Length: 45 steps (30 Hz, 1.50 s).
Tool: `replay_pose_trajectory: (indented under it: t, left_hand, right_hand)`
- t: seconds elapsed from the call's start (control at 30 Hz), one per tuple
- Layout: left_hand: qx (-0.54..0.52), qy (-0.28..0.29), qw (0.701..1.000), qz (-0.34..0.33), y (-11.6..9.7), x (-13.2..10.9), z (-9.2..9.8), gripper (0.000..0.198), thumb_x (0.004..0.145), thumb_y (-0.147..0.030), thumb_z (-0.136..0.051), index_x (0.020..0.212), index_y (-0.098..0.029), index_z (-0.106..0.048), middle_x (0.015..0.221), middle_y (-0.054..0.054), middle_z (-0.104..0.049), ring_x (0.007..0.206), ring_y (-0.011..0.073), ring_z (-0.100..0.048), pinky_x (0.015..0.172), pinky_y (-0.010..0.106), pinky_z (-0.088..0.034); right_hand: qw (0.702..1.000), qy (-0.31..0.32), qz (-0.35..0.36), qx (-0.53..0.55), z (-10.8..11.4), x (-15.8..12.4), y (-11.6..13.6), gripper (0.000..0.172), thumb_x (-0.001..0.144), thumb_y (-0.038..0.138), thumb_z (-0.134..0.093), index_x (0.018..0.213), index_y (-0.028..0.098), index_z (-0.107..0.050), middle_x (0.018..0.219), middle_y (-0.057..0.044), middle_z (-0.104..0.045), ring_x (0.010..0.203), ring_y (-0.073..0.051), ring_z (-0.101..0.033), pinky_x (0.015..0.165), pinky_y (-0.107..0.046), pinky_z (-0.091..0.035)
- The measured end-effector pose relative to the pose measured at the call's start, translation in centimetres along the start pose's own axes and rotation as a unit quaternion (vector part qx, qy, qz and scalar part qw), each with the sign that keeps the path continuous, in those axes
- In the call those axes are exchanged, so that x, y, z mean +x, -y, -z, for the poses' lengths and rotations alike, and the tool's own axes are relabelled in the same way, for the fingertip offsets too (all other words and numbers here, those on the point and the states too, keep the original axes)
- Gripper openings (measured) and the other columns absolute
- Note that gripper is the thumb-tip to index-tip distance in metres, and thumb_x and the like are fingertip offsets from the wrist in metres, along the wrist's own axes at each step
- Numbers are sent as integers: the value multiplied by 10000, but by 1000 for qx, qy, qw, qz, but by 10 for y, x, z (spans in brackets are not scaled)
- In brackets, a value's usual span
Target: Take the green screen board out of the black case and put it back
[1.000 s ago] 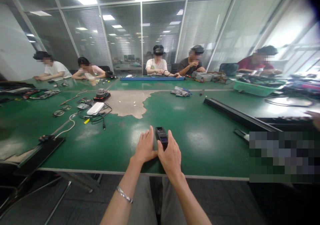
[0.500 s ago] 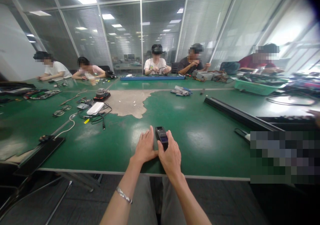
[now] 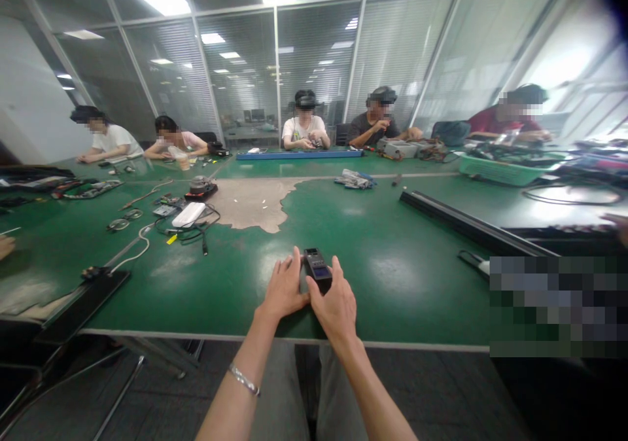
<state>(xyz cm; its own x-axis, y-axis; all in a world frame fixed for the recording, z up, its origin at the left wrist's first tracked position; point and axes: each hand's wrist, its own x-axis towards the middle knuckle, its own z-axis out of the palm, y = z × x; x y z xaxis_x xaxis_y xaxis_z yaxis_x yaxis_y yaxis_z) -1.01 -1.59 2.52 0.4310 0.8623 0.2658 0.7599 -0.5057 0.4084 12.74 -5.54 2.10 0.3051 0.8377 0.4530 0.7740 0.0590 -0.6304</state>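
A small dark handheld device (image 3: 318, 265) with buttons and a bluish screen lies on the green table (image 3: 196, 290) between my hands. My left hand (image 3: 285, 284) rests open along its left side, fingers stretched forward and thumb pointing inward. On the right, my right hand (image 3: 336, 300) is open too, with its thumb and fingers spread around the device's near right corner. Whether either hand touches the device, I cannot tell for sure. The two thumbs almost meet at its near end. A silver bracelet (image 3: 244, 380) is on my left wrist.
A white box with cables (image 3: 189, 214) lies left, past it a bare tan patch (image 3: 250, 202). Gloves (image 3: 355, 179) lie farther back. A long black bar (image 3: 466, 222) and a green basket (image 3: 510, 169) are at right. Several people sit across the table.
My right hand's fingers have eased slightly away from the device, whose near end shows a little more. My left hand stays put. Another person's hand has appeared at the far left edge.
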Motion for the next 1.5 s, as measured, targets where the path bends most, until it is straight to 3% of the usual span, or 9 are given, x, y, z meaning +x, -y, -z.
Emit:
replay_pose_trajectory:
  t: [0.17,0.47,0.77,1.0,1.2,1.37,1.5]
  left_hand:
    - [-1,2,1000,-3,-1,0,1,1012,830,-434,-546,1531,-142,122,1522,132,-370,1428,295,-261,1181,511,-151]
    - [7,23,1000,-2,1,-1,0,1002,845,-424,-517,1524,-158,170,1583,119,-261,1454,291,-211,1187,521,-108]
    - [-4,19,1000,-8,-2,-1,1,1007,830,-366,-516,1518,-157,189,1529,122,-371,1441,280,-250,1186,530,-103]
    - [-11,18,1000,-10,0,-1,1,1082,808,-437,-562,1508,-161,216,1542,127,-346,1443,283,-241,1183,535,-112]
    - [-7,19,1000,2,-1,-1,2,1123,801,-549,-589,1515,-169,190,1536,142,-351,1441,305,-249,1177,553,-109]
    - [-6,19,1000,4,-1,-1,2,1131,803,-603,-607,1524,-169,149,1542,138,-348,1443,303,-256,1183,544,-99]
    - [-6,18,1000,3,0,-1,1,1108,819,-619,-596,1530,-167,125,1560,148,-311,1451,309,-236,1184,536,-92]
  right_hand:
    - [999,31,-18,-30,8,3,4,753,867,436,-547,1491,105,-287,1181,-176,-658,1063,-299,-628,880,-403,-483]
    - [998,30,-2,-55,8,1,8,700,888,429,-520,1469,91,-324,1191,-170,-656,1053,-293,-617,860,-380,-475]
    - [998,27,-7,-65,8,3,13,712,886,433,-524,1482,109,-307,1166,-155,-668,1026,-297,-634,837,-382,-482]
    - [999,-7,3,-41,9,6,18,696,898,460,-510,1475,115,-329,1159,-167,-667,1032,-298,-631,854,-401,-489]
    - [998,-58,10,30,30,22,29,736,871,494,-550,1474,130,-335,1189,-162,-659,1017,-282,-642,881,-414,-494]
    - [993,-106,8,50,47,34,9,745,875,490,-541,1493,147,-304,1250,-155,-636,1054,-278,-635,904,-417,-482]
    - [996,-89,-20,12,45,32,-26,738,879,486,-518,1483,116,-312,1259,-183,-627,1045,-287,-639,904,-427,-475]
